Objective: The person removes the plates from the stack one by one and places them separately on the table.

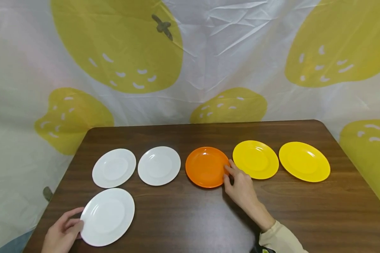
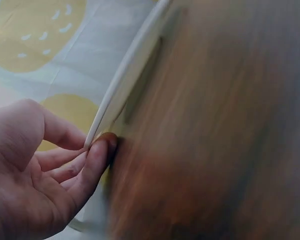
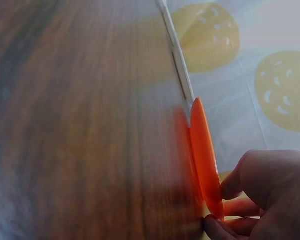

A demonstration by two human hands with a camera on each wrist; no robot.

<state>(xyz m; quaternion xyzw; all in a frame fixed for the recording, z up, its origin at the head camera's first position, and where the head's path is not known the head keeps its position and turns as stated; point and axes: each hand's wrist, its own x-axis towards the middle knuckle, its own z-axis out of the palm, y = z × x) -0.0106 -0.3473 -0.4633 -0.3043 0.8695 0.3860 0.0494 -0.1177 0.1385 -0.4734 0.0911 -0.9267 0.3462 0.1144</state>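
My left hand (image 1: 62,231) pinches the left rim of a white plate (image 1: 108,217) at the near left of the table. In the left wrist view the thumb and fingers of that hand (image 2: 50,165) grip the edge of the white plate (image 2: 121,75) from both sides. Farther in, my right hand (image 1: 242,188) holds the right rim of an orange plate (image 1: 207,167) in the middle of the row. The right wrist view shows the orange plate (image 3: 205,155) edge-on, its rim between the thumb and fingers of the right hand (image 3: 265,195).
Two more white plates, one at the far left (image 1: 114,168) and one beside it (image 1: 159,166), lie left of the orange one. To its right are a yellow plate (image 1: 255,159) and another yellow plate (image 1: 304,161). A lemon-print cloth (image 1: 190,70) hangs behind the brown table (image 1: 177,221).
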